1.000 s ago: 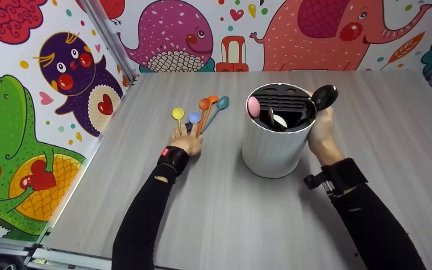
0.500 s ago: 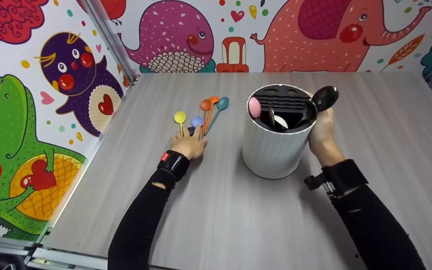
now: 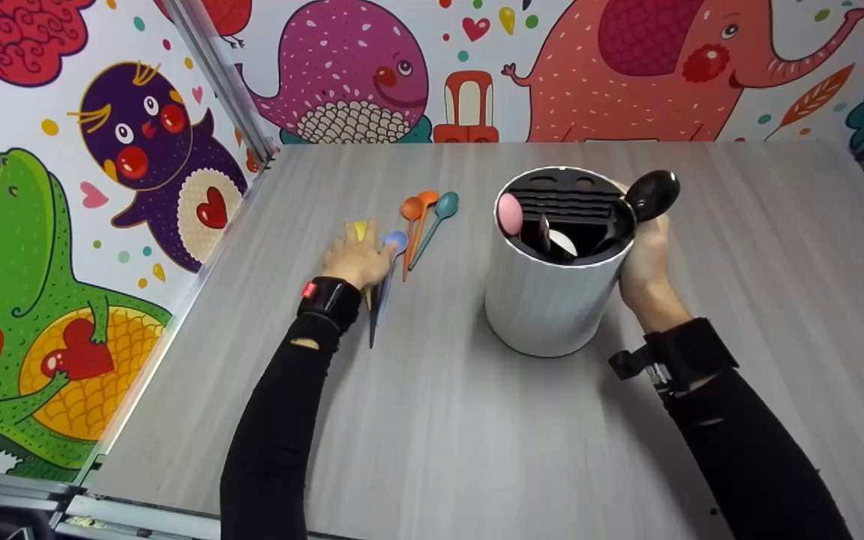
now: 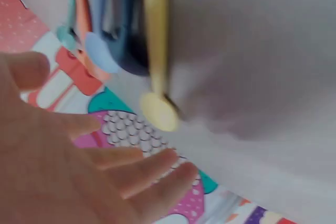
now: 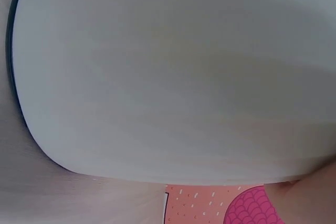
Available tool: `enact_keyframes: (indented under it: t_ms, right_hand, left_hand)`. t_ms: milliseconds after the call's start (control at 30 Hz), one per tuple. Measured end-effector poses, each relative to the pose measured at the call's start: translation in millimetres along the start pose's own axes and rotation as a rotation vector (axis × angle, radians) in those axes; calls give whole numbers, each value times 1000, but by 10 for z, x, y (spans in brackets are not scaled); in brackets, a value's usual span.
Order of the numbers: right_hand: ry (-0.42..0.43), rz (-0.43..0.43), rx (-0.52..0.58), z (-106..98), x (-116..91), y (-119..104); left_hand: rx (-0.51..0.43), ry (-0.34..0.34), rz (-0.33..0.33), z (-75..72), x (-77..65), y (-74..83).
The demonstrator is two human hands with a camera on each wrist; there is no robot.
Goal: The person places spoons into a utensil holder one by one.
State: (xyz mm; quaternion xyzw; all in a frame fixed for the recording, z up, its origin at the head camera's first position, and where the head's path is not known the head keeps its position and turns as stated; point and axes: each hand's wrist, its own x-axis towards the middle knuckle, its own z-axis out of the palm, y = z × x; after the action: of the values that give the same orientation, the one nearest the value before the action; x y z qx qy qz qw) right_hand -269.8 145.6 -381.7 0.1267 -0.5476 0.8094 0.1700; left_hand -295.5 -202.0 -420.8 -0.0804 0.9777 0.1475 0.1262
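Observation:
My left hand hovers with spread fingers over a yellow spoon, palm down. Beside that spoon lie a dark blue spoon and a light blue spoon, their handles pointing towards me. In the left wrist view no spoon sits between the fingers. A white cylindrical utensil holder with a black insert stands upright on the right. Its right side is gripped by my right hand, whose fingertips are hidden behind it. From the holder stick out a black spoon and a pink-ended utensil.
Two orange spoons and a teal spoon lie just right of the left hand. The grey table is bounded by printed cartoon panels at the back and left.
My left hand has shifted left and slightly away from me, from behind the blue spoons to over the yellow one. The blue spoons' handles now show. Right hand and holder stay put.

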Motion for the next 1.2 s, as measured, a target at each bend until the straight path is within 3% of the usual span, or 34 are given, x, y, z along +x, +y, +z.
enact_keyframes:
  t_ms: [267, 533, 767, 933, 1200]
  right_hand:
    - [-3, -4, 6, 7, 2, -2]
    - [-3, -2, 12, 10, -5, 2]
    - [2, -9, 20, -8, -4, 15]
    - [-17, -20, 26, -21, 2, 22]
    - [-15, -15, 17, -26, 2, 13]
  left_hand:
    - [-23, 27, -35, -19, 231, -148]
    - [-54, 67, -66, -43, 382, -181]
    - [21, 61, -86, 29, 448, -153]
    - [40, 138, -86, 50, 467, -146]
    - [18, 182, -53, 28, 469, -151]
